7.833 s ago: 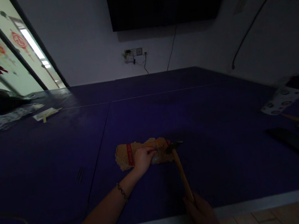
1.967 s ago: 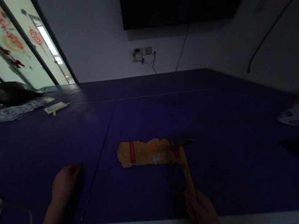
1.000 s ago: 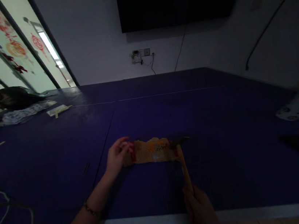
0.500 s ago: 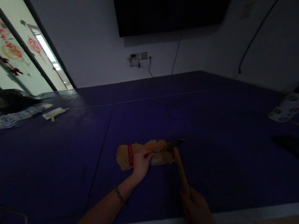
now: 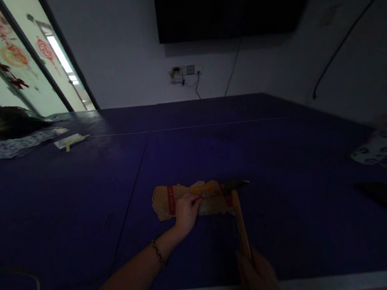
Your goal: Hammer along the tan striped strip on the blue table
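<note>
At lower centre of the frame, the right hand [image 5: 259,273] has its fingers clenched around a hammer [image 5: 241,219], its head by the right end of a tan patterned piece [image 5: 162,204] on the worktop [image 5: 269,154]. The left hand [image 5: 186,211] bunches its fingers at the piece's middle; whether they grip anything, I cannot tell. At upper left lies a dark bag-like bundle [image 5: 10,122], contents hidden.

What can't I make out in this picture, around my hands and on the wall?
All in the head view:
- Whether your left hand pinches anything: too small and dark.
- The lower end of the hammer: hidden by your right hand.
- Lettering on the red band: too small.
- The black screen's top: cut off by the upper edge.
</note>
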### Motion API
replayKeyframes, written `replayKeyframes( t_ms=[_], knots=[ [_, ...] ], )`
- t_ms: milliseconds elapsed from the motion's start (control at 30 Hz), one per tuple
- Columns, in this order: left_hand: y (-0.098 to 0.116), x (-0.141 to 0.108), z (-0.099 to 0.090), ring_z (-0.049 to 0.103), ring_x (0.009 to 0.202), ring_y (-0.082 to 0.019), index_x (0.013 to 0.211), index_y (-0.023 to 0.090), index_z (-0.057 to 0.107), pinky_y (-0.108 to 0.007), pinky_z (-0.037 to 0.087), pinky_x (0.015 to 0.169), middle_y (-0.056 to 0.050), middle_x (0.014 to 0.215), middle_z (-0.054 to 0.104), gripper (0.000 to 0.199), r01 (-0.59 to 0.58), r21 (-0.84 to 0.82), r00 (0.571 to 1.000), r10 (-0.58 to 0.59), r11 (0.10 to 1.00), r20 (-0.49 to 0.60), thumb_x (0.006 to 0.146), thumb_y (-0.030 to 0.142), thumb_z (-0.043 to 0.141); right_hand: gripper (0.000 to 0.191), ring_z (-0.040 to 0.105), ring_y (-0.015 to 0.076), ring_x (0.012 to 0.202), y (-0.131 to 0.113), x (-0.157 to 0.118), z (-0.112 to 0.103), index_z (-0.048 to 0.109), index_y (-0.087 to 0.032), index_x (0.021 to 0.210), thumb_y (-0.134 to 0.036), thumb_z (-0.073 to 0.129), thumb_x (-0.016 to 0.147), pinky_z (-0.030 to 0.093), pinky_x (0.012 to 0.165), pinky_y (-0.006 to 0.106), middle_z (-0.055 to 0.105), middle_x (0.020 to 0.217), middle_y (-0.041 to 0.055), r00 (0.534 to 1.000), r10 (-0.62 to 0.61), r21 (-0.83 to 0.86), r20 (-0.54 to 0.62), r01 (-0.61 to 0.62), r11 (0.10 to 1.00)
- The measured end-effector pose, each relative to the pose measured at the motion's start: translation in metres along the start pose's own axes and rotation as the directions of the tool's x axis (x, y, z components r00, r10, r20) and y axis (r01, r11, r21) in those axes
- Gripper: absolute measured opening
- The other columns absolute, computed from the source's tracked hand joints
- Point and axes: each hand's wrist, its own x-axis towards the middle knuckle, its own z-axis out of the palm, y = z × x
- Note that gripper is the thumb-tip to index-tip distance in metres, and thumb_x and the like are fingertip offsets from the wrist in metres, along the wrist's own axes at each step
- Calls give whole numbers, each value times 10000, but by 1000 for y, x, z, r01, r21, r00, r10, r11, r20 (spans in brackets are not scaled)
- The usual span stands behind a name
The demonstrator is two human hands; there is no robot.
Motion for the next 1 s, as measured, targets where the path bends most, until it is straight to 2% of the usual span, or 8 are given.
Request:
replayKeyframes(
  t_ms=[200, 367, 533, 700, 833, 1000],
  knots=[
    [2, -1, 0, 605, 774, -175, 779, 171, 686, -287, 456, 750, -56, 799, 669, 158, -18, 9, 1000, 18, 1000, 2, 765, 149, 530, 299, 327, 92, 340, -13, -21, 4, 524, -201, 680, -500, 517, 674, 255, 333, 226, 396, 409, -63, 997, -35, -20, 75, 37, 999],
    [1, -2, 2, 605, 791, -179, 767, 161, 688, -278, 461, 742, -62, 808, 665, 171, -24, -30, 1000, 25, 999, 8, 769, 143, 518, 256, 397, 106, 404, -25, -20, 16, 526, -184, 597, -419, 492, 692, 304, 412, 235, 438, 443, -34, 981, -174, -175, 87, 187, 966],
    [-3, -1, 6, 607, 789, -176, 803, 150, 687, -266, 462, 742, -67, 841, 663, 177, -21, -54, 1000, 21, 998, 3, 761, 119, 518, 272, 440, 130, 422, -20, -19, 24, 558, -174, 713, -429, 466, 704, 297, 394, 238, 488, 480, -10, 976, -197, -240, 89, 213, 947],
    [0, -1, 4, 606, 786, -181, 767, 143, 684, -265, 459, 740, -69, 816, 664, 170, -22, -15, 1000, 22, 1000, 7, 771, 143, 514, 249, 472, 143, 435, -15, -17, 21, 541, -186, 646, -415, 467, 711, 329, 423, 244, 519, 479, 11, 973, -214, -288, 92, 232, 929],
    [3, -1, 3, 604, 793, -169, 818, 147, 683, -258, 452, 759, -60, 829, 666, 176, -14, 2, 1000, 14, 1000, 11, 767, 118, 518, 316, 494, 148, 419, -12, -16, 18, 570, -175, 693, -476, 477, 712, 354, 407, 239, 562, 494, 26, 968, -233, -320, 91, 250, 914],
    [3, -1, 3, 604, 773, -158, 802, 140, 680, -252, 456, 744, -52, 803, 665, 169, 2, 48, 999, -4, 999, 41, 774, 130, 514, 362, 504, 148, 384, -11, -17, 21, 564, -172, 713, -486, 389, 754, 346, 383, 237, 556, 466, 18, 970, -215, -387, 111, 242, 890]
  ],
)
